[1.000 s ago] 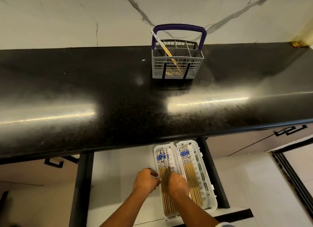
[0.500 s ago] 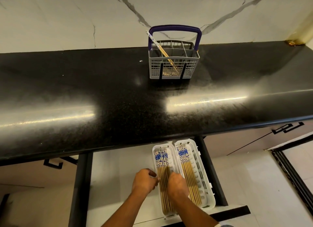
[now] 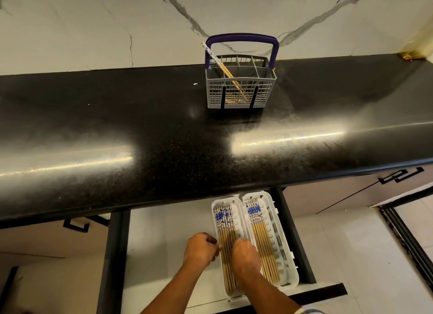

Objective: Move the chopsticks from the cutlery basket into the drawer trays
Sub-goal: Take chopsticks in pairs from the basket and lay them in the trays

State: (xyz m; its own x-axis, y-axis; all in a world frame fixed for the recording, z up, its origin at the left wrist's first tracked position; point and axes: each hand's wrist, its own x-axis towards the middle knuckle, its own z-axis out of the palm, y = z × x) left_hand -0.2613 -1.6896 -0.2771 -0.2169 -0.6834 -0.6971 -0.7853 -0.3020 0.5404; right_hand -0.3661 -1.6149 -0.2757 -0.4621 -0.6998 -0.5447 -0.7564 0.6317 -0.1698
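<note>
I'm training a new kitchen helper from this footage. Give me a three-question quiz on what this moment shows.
1. True or false: the cutlery basket is empty.
2. Which tray are both hands working in? A) left tray B) right tray C) neither
3. Fill in: the basket stands on the black ______.

Key:
1. False: chopsticks lean inside it.
2. A: the left hand and right hand are both at the left tray's chopsticks.
3. Countertop.

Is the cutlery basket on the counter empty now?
Not empty. At least one chopstick leans slanted in the cutlery basket, its patterned end sticking out past the rim at the left.
</note>
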